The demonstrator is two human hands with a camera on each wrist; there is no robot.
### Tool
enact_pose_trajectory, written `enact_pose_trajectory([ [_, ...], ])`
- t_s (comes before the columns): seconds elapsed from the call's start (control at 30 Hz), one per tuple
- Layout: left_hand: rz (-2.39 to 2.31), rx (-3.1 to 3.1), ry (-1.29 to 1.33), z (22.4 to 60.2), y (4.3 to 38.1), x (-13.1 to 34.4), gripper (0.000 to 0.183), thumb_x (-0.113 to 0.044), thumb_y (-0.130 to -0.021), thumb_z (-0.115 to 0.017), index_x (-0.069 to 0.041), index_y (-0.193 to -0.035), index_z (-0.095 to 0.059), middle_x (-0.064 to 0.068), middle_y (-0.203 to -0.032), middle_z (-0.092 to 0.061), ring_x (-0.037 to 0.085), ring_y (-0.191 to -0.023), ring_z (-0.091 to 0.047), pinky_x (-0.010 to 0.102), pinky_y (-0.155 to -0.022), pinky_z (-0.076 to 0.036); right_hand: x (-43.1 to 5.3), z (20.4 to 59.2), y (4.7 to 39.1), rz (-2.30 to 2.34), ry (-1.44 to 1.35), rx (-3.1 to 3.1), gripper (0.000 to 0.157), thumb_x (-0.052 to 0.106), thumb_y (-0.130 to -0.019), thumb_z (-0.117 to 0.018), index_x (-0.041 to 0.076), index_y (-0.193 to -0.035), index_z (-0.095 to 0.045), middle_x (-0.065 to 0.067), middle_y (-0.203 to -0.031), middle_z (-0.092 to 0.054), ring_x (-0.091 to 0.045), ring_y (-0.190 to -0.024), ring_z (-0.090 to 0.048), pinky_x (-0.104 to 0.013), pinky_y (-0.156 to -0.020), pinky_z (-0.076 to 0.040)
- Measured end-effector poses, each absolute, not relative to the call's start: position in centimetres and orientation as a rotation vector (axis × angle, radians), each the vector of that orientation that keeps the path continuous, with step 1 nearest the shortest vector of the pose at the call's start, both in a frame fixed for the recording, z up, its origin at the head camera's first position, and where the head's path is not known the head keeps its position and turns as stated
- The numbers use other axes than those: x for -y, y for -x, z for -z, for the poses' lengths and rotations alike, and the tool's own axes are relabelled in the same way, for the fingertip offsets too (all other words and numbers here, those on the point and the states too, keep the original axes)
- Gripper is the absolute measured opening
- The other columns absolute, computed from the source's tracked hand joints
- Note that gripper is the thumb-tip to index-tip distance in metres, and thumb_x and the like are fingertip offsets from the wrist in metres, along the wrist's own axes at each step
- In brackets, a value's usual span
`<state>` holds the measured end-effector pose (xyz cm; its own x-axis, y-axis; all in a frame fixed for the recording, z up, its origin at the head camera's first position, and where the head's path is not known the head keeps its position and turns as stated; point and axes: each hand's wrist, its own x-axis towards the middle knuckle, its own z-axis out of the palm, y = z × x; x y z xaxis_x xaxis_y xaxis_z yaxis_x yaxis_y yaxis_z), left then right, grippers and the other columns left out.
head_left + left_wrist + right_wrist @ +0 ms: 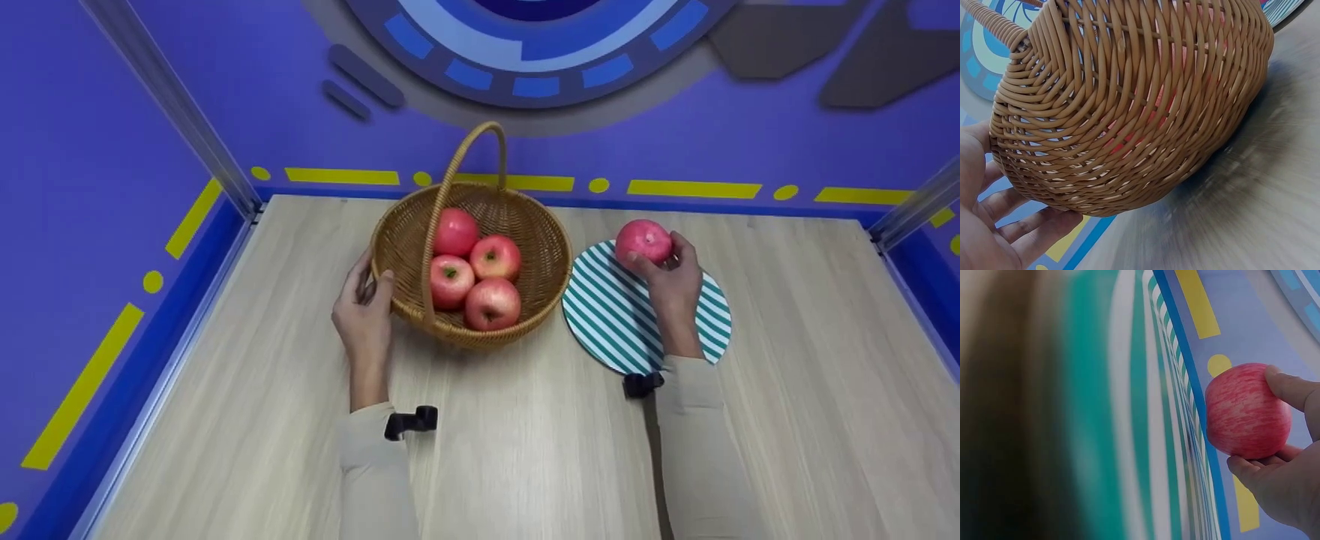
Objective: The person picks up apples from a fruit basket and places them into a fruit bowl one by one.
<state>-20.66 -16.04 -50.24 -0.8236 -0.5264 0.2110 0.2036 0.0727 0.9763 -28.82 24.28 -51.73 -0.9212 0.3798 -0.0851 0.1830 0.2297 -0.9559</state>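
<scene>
My left hand [364,307] grips the left side of a wicker basket [544,266], its thumb at the rim and its fingers against the outer wall. In the left wrist view those fingers lie along the woven underside of the basket [1129,124]. Several red apples [492,304] are inside, partly crossed by the arched handle [450,176]. To the right, my right hand [673,281] holds another red apple [643,238] above a round green-and-white striped placemat [607,319]. The right wrist view has this apple [1248,413] between thumb and fingers.
Pale wood tabletop [502,450] lies beneath everything. A blue printed wall [247,90] with yellow marks rises behind, and another stands at the left. Metal posts mark the two back corners. Each wrist carries a small black camera mount [412,422].
</scene>
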Motion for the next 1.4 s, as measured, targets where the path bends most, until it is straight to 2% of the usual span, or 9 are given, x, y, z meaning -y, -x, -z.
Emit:
enact_pose_trajectory([
  [0.3,1.813,1.809,-0.338,50.14,20.61,16.46,0.043,-0.014,-0.101,-0.072,-0.013,-0.145,-0.068,0.01,-0.145,-0.065,0.028,-0.122,-0.068,0.03,-0.098,-0.059,-23.98,51.77,28.75,-1.798,0.543,2.34,0.096,0.022,-0.096,-0.082,0.017,-0.171,-0.022,-0.006,-0.171,-0.032,-0.026,-0.153,-0.035,-0.036,-0.123,-0.038],
  [0.8,1.78,1.812,-0.356,50.02,20.55,16.23,0.042,-0.013,-0.101,-0.071,-0.014,-0.143,-0.069,0.009,-0.144,-0.066,0.027,-0.124,-0.068,0.03,-0.099,-0.059,-23.98,51.54,28.74,-1.781,0.553,2.331,0.096,0.018,-0.095,-0.082,0.012,-0.17,-0.023,-0.009,-0.169,-0.035,-0.028,-0.151,-0.036,-0.038,-0.121,-0.041],
  [1.17,1.783,1.803,-0.348,50.04,20.7,15.92,0.042,-0.01,-0.101,-0.07,-0.012,-0.143,-0.069,0.009,-0.145,-0.065,0.023,-0.13,-0.063,0.029,-0.105,-0.054,-24.08,51.32,28.56,-1.761,0.57,2.358,0.099,0.016,-0.094,-0.084,0.012,-0.17,-0.021,-0.01,-0.169,-0.034,-0.029,-0.151,-0.035,-0.039,-0.122,-0.04],
  [1.4,1.788,1.798,-0.343,50.18,20.74,15.71,0.042,-0.01,-0.101,-0.069,-0.012,-0.143,-0.069,0.01,-0.143,-0.066,0.024,-0.128,-0.065,0.028,-0.103,-0.056,-24.14,51.17,28.4,-1.759,0.582,2.367,0.098,0.013,-0.094,-0.083,0.012,-0.17,-0.021,-0.01,-0.17,-0.033,-0.029,-0.152,-0.034,-0.039,-0.123,-0.039],
])
